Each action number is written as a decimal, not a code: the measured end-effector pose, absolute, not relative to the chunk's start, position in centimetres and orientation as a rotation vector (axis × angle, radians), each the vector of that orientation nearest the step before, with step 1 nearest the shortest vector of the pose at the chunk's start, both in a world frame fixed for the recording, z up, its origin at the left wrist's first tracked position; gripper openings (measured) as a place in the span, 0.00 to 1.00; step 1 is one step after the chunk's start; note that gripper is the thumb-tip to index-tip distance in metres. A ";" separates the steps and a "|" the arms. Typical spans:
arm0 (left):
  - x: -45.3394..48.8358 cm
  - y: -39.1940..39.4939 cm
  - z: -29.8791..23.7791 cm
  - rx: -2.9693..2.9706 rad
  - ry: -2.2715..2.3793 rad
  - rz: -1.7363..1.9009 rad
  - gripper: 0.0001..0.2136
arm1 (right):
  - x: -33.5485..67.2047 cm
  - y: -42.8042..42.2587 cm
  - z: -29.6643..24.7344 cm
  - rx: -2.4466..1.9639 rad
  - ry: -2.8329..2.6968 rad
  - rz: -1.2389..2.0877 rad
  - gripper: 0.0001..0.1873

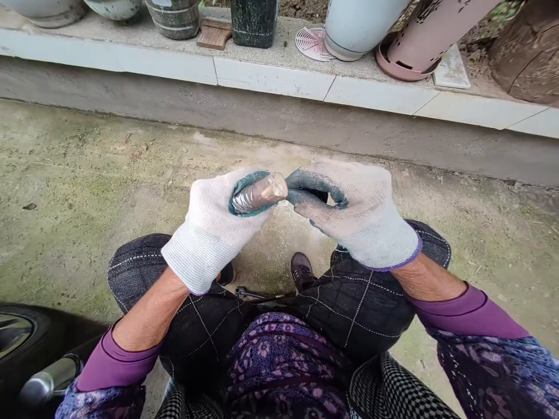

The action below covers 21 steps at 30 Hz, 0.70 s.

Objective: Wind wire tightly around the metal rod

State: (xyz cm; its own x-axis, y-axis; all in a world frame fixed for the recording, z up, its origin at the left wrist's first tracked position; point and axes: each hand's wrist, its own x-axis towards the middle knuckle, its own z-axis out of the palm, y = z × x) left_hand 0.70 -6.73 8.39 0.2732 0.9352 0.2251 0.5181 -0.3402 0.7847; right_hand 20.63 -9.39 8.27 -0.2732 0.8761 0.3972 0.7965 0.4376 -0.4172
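Observation:
Both of my hands wear pale knit gloves with green-coated palms. My left hand [216, 212] is wrapped round a wooden stick [262, 192] with a rough, pale end. Several turns of silvery wire [243, 201] circle the stick close to my fingers. The rest of the stick is hidden by the glove. My right hand [360, 203] is closed in a pinch, its thumb and forefinger tips right beside the stick's rough end. Whatever those fingertips hold, if anything, is too small to make out, and I cannot tell whether they touch the wood.
Ahead, a low tiled ledge [271, 75] carries a dark square pot [254, 23], a white pot [362, 26], a pink perforated container [432, 35] and a small wooden piece [213, 34]. A wheel [17, 331] stands at lower left. Below lies mossy concrete [87, 169].

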 end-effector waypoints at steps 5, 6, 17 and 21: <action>0.5 -6.7 8.6 2.071 1.317 0.850 0.07 | 20.9 -9.0 7.8 -1.341 -2.033 0.321 0.06; 0.4 -6.6 8.5 2.114 1.314 0.833 0.07 | 20.9 -8.9 7.7 -1.323 -2.014 0.355 0.06; -1.9 -5.3 7.5 3.197 0.835 0.624 0.10 | 21.0 -8.2 6.8 -1.300 -1.506 1.304 0.02; -2.3 -5.3 7.5 3.237 0.726 0.559 0.09 | 20.7 -8.4 7.4 -1.401 -1.410 1.491 0.03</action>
State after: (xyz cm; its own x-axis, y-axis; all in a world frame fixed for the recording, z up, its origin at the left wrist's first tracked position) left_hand -2.25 -5.27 7.47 0.8534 0.3736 0.3635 0.4470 -0.8832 -0.1419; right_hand 20.71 -8.39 7.35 -0.2224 0.9397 -0.2597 0.2065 -0.2149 -0.9545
